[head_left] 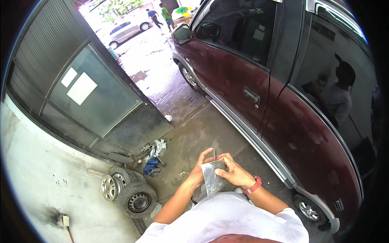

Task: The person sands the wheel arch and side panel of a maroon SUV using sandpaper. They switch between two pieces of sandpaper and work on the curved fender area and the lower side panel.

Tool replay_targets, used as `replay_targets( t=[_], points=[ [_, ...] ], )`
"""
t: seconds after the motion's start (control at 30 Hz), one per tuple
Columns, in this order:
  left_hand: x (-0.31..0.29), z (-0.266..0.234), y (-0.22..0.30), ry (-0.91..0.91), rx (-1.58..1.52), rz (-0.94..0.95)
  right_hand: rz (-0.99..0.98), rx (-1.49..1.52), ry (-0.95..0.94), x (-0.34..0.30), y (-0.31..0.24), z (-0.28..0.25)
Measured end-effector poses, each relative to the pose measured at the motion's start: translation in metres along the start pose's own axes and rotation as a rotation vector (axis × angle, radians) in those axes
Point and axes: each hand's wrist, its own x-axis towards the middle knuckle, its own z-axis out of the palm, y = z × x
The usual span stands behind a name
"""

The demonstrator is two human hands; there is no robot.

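In front of my chest is a thin grey sheet (213,180) with whitish smears, like a piece of sandpaper, its pointed lower corner hanging down. My right hand (236,173) pinches it with the thumb flat on its face and the fingers behind. At the sheet's left edge, my left hand (197,171) grips it, partly hidden behind it. A narrow upright strip (214,154) shows between the fingertips of both hands; I cannot tell whether it is part of the same sheet. A red wristwatch (254,184) is on my right wrist.
A dark red car (231,77) with dull patches stands close on my right, its side step (247,133) along the floor. Wheels and tyres (139,202) lean by the left wall. Rags (152,162) lie near the glazed partition (91,93). Two people (166,14) are far off outside.
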Motion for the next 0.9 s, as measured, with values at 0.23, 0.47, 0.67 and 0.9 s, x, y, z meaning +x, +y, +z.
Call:
replay_targets(
  t=[0.23, 0.47, 0.67, 0.9],
  points=[
    [-0.009, 0.014, -0.032, 0.137, 0.222, 0.125, 0.233, 0.298, 0.786, -0.013, 0.03, -0.038],
    [-0.012, 0.015, -0.053, 0.036, 0.602, -0.023, 0.057, -0.021, 0.351, -0.023, 0.044, -0.07],
    [-0.022, 0.013, -0.03, 0.368, 0.122, 0.113, 0.224, 0.425, 0.068, -0.028, 0.026, -0.109],
    [-0.024, 0.043, 0.0, 0.587, 0.849, 0.38, -0.344, -0.507, 0.309, -0.031, -0.046, -0.035]
  ],
)
